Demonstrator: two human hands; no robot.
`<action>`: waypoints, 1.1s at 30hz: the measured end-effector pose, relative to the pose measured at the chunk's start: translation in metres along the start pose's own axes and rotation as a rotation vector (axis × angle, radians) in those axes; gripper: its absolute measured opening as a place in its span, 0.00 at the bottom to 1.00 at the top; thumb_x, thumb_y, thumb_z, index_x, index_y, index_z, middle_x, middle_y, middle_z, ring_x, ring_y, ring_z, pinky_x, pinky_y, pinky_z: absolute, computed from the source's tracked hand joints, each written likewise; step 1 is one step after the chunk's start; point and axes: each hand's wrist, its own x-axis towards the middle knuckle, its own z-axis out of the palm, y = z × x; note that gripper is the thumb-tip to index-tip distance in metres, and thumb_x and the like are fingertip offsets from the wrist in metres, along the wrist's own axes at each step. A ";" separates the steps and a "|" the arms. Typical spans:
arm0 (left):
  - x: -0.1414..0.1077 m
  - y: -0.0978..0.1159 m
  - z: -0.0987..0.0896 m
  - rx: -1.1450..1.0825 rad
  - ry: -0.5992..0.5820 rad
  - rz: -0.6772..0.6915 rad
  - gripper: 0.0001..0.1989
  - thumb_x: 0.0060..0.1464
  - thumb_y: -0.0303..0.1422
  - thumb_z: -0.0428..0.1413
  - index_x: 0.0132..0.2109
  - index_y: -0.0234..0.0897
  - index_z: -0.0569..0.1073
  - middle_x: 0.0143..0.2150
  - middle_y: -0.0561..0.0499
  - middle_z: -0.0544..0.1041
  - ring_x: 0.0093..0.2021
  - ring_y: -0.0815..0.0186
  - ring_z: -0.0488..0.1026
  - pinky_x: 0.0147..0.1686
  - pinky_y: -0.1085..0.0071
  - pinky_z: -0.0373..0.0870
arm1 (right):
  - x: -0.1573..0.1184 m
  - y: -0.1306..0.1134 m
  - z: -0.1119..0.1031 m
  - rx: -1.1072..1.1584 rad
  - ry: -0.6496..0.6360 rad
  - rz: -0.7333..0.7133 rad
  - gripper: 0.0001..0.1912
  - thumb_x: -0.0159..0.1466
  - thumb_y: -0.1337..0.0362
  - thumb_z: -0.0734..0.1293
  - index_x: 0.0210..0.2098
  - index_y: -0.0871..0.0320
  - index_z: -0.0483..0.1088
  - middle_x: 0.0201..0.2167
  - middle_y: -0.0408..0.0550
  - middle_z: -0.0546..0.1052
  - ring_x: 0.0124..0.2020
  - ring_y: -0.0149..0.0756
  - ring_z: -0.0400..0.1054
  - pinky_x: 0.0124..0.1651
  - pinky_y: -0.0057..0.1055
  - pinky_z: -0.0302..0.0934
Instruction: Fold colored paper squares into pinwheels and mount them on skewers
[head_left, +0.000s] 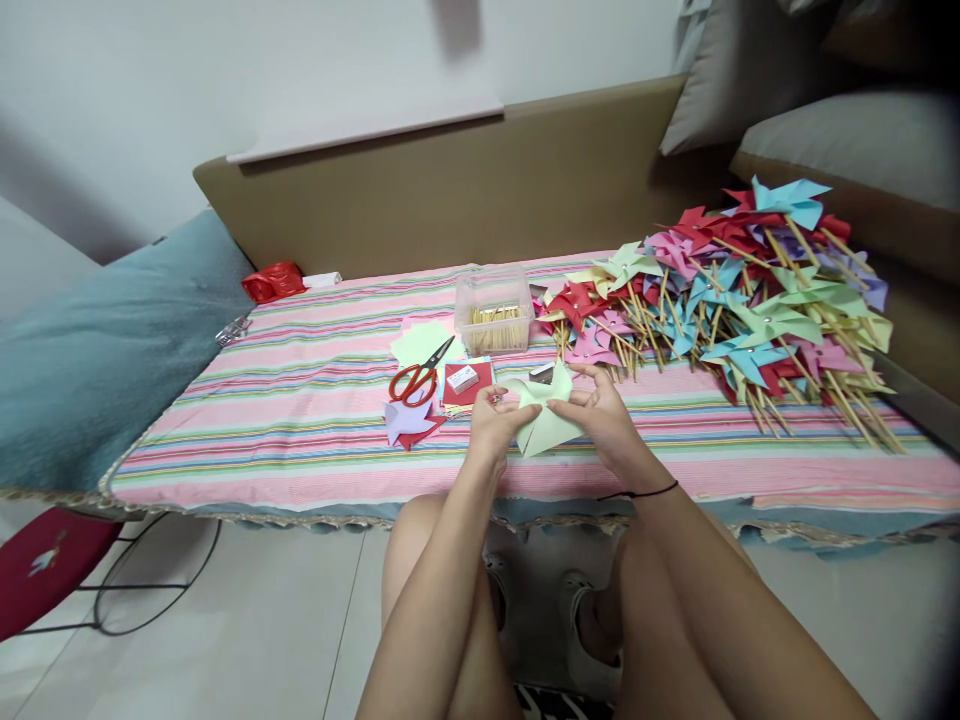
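Note:
A pale green paper pinwheel (553, 428) with slit, partly folded corners is held between both hands above the striped cloth. My left hand (495, 425) grips its left side, thumb pressed near the middle. On the right side, my right hand (600, 415) pinches the paper, its thumb also close to the centre. Just left of my left hand lie a small white box (461, 379) on a red paper stack (480, 388), orange-handled scissors (417, 380) and a lilac paper pinwheel shape (409, 420). A small dark metallic object (541, 374) shows behind the green paper.
A clear plastic box (493, 318) of short sticks stands behind my hands. Finished pinwheels on sticks (765, 320) are heaped at the right. Green paper sheets (425, 345) lie left of the box. A red plastic bag (274, 283) sits at the far left, and a red stool (56, 565) stands below.

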 end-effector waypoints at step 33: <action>-0.004 0.008 -0.005 0.153 -0.094 0.072 0.33 0.33 0.27 0.66 0.46 0.37 0.59 0.21 0.58 0.72 0.21 0.69 0.71 0.25 0.73 0.67 | 0.000 -0.001 -0.002 -0.068 -0.013 -0.035 0.43 0.39 0.58 0.78 0.50 0.51 0.54 0.23 0.40 0.77 0.22 0.37 0.71 0.26 0.31 0.65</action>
